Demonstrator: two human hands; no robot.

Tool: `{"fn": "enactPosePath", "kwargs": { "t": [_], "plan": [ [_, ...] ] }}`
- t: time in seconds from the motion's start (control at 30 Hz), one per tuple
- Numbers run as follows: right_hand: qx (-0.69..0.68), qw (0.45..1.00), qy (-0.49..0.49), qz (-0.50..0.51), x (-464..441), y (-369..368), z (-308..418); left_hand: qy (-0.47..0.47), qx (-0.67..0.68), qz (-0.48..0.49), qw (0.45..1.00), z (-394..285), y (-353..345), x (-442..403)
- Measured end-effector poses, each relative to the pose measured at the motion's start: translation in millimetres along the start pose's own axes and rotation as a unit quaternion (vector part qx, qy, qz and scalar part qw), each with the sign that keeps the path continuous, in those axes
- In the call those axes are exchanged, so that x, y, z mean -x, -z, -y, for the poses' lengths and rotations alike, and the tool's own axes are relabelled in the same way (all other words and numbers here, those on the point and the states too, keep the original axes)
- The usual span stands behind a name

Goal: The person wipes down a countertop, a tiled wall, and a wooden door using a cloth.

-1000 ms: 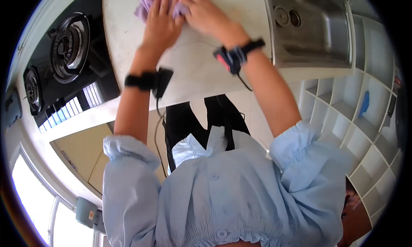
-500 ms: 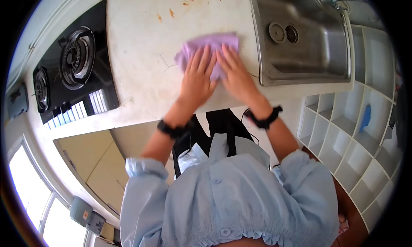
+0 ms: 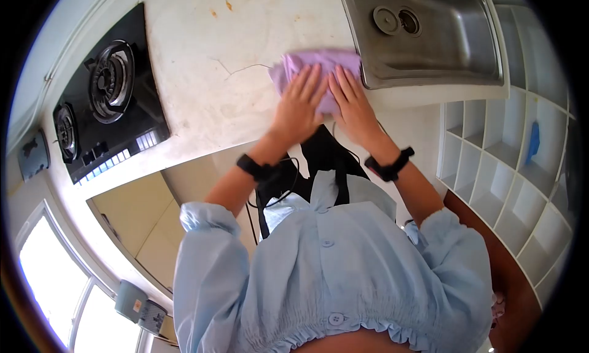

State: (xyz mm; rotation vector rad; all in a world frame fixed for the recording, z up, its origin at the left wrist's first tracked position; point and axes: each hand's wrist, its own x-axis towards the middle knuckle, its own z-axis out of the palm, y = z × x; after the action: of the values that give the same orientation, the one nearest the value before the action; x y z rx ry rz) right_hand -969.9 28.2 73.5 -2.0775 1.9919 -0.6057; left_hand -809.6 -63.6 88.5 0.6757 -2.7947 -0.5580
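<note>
A folded purple cloth (image 3: pixel 307 59) lies on the white countertop (image 3: pixel 202 101), its right edge up against the sink's near left corner. My left hand (image 3: pixel 297 112) rests flat on the cloth's left part, fingers stretched out and pointing away from me. Beside it, my right hand (image 3: pixel 356 115) presses on the right part with its fingers extended. Both palms face down, and neither hand grips the cloth. The fabric under the fingers is hidden.
On the right is a steel sink (image 3: pixel 442 77) with a round strainer lid (image 3: pixel 386 20) by its drain. A black gas stove (image 3: pixel 144 101) sits to the left. Brown stains (image 3: pixel 229 6) mark the counter farther back. White cubby shelves (image 3: pixel 491 175) stand at the lower right.
Both hands have slid the cloth right and toward me, so it now meets the sink's edge. The camera view has also shifted slightly.
</note>
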Motion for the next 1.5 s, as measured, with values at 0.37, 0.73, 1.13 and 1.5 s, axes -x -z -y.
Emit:
{"fn": "enactPosePath", "kwargs": {
  "t": [0.37, 0.73, 1.13, 1.5],
  "plan": [
    [-0.017, 0.998, 0.05, 0.013, -11.0, -57.3, 123.0, 0.11, -0.077, -0.005, 0.991, 32.4, 37.3, 133.6],
    [-0.005, 0.988, 0.143, -0.061, -45.2, -111.4, 214.1, 0.197, -0.093, -0.066, 0.974, 75.9, 67.5, 220.6],
    [-0.057, 0.989, 0.12, -0.063, 5.2, -57.7, 88.1, 0.166, -0.089, -0.054, 0.981, -1.4, 0.1, 119.0],
    [0.112, 0.994, 0.004, -0.002, 144.1, 43.4, -143.0, 0.042, -0.044, -0.007, 0.998, -166.4, -155.6, -59.0]
  ]
}}
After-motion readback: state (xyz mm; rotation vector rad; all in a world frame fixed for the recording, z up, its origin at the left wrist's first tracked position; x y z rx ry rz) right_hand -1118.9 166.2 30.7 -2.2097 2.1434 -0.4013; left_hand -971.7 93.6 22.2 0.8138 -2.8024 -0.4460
